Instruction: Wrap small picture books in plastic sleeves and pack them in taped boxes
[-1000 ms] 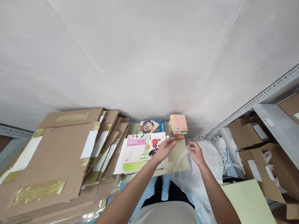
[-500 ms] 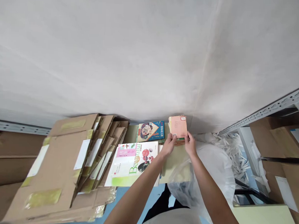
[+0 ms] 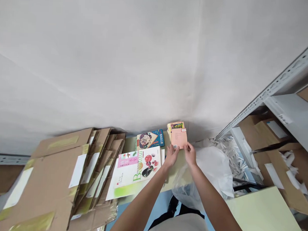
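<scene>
— What's in the hands, seen from the head camera?
— A thin salmon-pink paper booklet, flat and rectangular. The left hand and the right hand each pinch its near edge, just in front of the small stack by the wall.
— Around it?
— A glossy magazine, flattened brown cardboard boxes and a crinkled plastic bag.
— Changed?
— Half a second ago the booklet topped the stack. Now it sits nearer, baring a colourful cover.

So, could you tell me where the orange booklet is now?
Head view, just right of centre: the orange booklet is held at its near edge by the left hand and right hand, over the small stack, right of the blue book.
</scene>
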{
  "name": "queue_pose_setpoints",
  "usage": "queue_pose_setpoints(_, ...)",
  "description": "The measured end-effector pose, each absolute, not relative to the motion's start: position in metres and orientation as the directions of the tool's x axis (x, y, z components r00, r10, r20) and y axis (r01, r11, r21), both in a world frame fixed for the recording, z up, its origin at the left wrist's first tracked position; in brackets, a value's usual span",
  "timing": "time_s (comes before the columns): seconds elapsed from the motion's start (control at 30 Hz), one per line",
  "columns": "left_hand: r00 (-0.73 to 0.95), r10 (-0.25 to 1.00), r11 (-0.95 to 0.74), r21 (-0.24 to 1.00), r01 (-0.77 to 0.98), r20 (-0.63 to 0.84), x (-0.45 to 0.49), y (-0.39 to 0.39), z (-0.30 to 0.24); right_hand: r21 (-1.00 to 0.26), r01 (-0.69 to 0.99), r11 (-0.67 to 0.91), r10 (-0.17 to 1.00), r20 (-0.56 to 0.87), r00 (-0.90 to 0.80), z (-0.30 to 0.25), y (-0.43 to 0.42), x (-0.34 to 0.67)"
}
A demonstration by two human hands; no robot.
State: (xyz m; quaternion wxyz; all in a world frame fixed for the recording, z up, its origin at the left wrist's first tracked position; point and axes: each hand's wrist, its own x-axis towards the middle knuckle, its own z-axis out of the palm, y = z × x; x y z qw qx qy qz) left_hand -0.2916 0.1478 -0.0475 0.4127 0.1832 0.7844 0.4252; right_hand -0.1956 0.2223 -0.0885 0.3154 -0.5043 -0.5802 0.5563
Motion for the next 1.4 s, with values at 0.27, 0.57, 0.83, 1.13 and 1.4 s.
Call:
queue_pose_setpoints(0.27,-0.448,0.797,0.423,0.904,-0.064,-0.405,-0.253,0.095,-0.019,-0.929,-0.166,-0.331,0.940,-0.310,-0.141,-0.030,0.165,-0.154)
queue_pose_setpoints(0.57,-0.150,0.988,0.062,0.985,0.163,-0.037,-0.173,0.027,0.016,-0.979,-0.133,-0.157,0.982,-0.169,0.089,0.015,0.065,-0.053)
queue_pose_setpoints(0.83,0.286,0.944,0.257,0.910,-0.324,-0.164,-0.072,0.013,0.037,-0.966,0.255,0.043,0.917,0.139,0.373,0.039,-0.010,0.040)
queue_pose_setpoints(1.13,0.595,0.758,0.513,0.807,-0.293,-0.266,0.068,-0.001,0.050,-0.665,0.739,0.108,0.804,0.496,0.329,0.036,-0.071,0.168)
queue_pose_setpoints(1.4,0.704,0.600,0.659,0.735,-0.164,-0.381,0.157,-0.006,0.039,-0.969,0.221,-0.111,0.604,0.110,0.789,0.029,-0.088,0.307)
